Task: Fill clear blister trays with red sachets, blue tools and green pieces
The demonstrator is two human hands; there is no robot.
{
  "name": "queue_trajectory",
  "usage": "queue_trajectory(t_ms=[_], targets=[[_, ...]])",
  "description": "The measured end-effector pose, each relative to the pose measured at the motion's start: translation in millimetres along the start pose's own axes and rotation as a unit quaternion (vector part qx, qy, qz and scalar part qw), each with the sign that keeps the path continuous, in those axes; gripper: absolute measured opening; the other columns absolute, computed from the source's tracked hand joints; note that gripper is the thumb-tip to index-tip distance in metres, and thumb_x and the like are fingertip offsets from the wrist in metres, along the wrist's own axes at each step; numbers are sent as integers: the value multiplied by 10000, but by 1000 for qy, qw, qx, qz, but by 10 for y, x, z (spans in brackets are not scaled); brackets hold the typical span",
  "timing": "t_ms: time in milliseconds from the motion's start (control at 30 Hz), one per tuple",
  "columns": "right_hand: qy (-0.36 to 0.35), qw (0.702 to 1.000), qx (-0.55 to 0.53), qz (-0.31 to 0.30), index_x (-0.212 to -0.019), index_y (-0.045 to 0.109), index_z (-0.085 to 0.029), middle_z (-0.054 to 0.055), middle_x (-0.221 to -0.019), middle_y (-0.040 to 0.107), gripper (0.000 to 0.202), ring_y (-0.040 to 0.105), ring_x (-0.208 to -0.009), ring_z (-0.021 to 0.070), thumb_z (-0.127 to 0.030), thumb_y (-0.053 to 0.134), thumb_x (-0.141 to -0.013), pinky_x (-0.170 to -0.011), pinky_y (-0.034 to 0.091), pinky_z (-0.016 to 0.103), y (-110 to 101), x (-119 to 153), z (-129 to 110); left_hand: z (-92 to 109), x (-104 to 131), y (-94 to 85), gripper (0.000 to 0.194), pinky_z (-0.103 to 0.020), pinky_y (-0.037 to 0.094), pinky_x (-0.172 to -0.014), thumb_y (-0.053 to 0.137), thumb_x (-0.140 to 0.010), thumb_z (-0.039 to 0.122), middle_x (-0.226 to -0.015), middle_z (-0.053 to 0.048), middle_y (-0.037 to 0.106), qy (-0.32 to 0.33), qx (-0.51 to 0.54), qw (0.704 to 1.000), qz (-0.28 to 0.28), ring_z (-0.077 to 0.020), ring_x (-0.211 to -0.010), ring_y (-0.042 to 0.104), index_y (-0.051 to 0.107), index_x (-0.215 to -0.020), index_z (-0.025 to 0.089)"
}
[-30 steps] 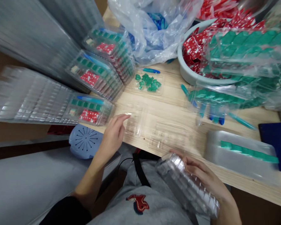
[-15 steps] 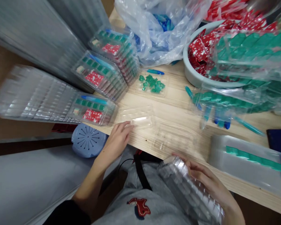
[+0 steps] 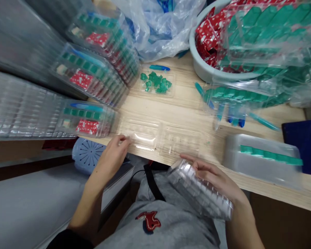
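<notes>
My left hand (image 3: 116,152) has its fingers curled and pinched at the near left corner of a clear plastic blister tray (image 3: 142,138) lying on the table. Beside that tray, on its right, lies a second clear blister tray (image 3: 180,138). My right hand (image 3: 212,174) grips a stack of nested clear blister trays (image 3: 202,193), tilted in front of my grey shirt below the table edge. Its fingertips are close to the second tray's near edge. Farther back, another clear tray (image 3: 171,91) carries loose green pieces (image 3: 157,82) and a blue pen-like piece (image 3: 160,67).
Filled tray stacks (image 3: 87,126) with red dotted packets stand left. A grey basin (image 3: 197,62) holds red dotted packets, with green strips in clear packs (image 3: 272,31) over it. A plastic bag (image 3: 158,41) lies behind. A translucent box (image 3: 264,169) and blue bin (image 3: 303,145) stand right.
The view has shifted, so the table's contents appear farther left. My left hand has slid slightly left along the near tray's corner. My right hand still holds the tray stack.
</notes>
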State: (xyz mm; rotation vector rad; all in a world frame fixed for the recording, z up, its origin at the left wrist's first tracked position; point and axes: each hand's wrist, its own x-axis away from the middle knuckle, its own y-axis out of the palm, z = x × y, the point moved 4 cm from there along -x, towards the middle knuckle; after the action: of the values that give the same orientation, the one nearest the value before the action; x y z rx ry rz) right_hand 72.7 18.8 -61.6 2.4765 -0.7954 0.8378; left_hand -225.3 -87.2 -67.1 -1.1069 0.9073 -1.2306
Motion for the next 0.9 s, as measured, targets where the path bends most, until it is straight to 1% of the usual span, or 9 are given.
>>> queue_trajectory(t_ms=[200,333,400,467,533,567,633,733,900], targets=[[-7,996,-87,24,-620,525,-206,56,-1349,611,196,530,-1228,319,-347,636,-695,-967,415,397,-51,105,51,101,-4,-73,289,-456,508,-949,452,-949,268,-1184,-137,573,5,24,999,28,-276,-1100,582,607,-1180,192],[-50,957,-260,118,-664,570,-222,28,-850,711,180,649,-805,220,-359,686,-649,-732,476,305,-45,180,49,357,-14,-196,228,-434,476,-1018,524,-941,291,-1190,-89,620,15,168,984,48,-249,-1156,586,634,-1136,249],[-80,922,-331,185,-703,571,-240,-23,-642,615,208,561,-570,162,-387,705,-642,-623,465,287,-14,170,-17,578,-18,-182,315,-389,485,-1026,524,-950,333,-1242,-71,630,14,319,948,14,-222,-1184,597,571,-1259,294],[-113,894,-370,227,-724,572,-248,-45,-586,556,244,501,-506,140,-403,730,-620,-624,478,291,39,126,-124,832,-31,-104,540,-369,515,-1001,525,-938,449,-1336,-94,600,21,463,884,-54,-225,-1198,607,391,-1444,313],[-140,878,-389,241,-725,573,-247,-49,-596,551,278,499,-510,134,-410,755,-593,-660,496,297,84,77,-226,1016,-66,-13,714,-381,534,-981,494,-915,562,-1390,-128,567,26,537,836,-112,-245,-1205,610,247,-1524,285],[-146,874,-396,243,-724,572,-246,-50,-602,553,295,501,-513,132,-416,767,-582,-660,498,294,94,62,-255,1045,-95,27,706,-396,528,-993,458,-921,583,-1397,-132,563,18,537,835,-123,-252,-1220,600,261,-1524,272],[-144,873,-399,240,-719,567,-242,-51,-599,548,321,499,-510,127,-427,783,-572,-618,486,277,78,60,-254,961,-161,78,577,-449,461,-1070,391,-961,540,-1408,-120,554,-12,464,879,-107,-263,-1289,541,399,-1466,260],[-84,902,-369,208,-731,577,-226,-46,-603,549,312,503,-524,118,-413,788,-597,-538,438,240,5,90,-103,634,-229,98,408,-565,344,-1129,457,-956,421,-1432,-121,520,-28,243,969,-39,-321,-1367,431,600,-1297,249],[14,937,-334,100,-726,610,-189,-25,-653,596,249,584,-627,136,-363,768,-644,-630,469,247,-28,115,280,239,-389,182,414,-581,399,-1062,529,-929,333,-1424,-153,504,-9,32,999,5,-350,-1345,422,566,-1334,254]])
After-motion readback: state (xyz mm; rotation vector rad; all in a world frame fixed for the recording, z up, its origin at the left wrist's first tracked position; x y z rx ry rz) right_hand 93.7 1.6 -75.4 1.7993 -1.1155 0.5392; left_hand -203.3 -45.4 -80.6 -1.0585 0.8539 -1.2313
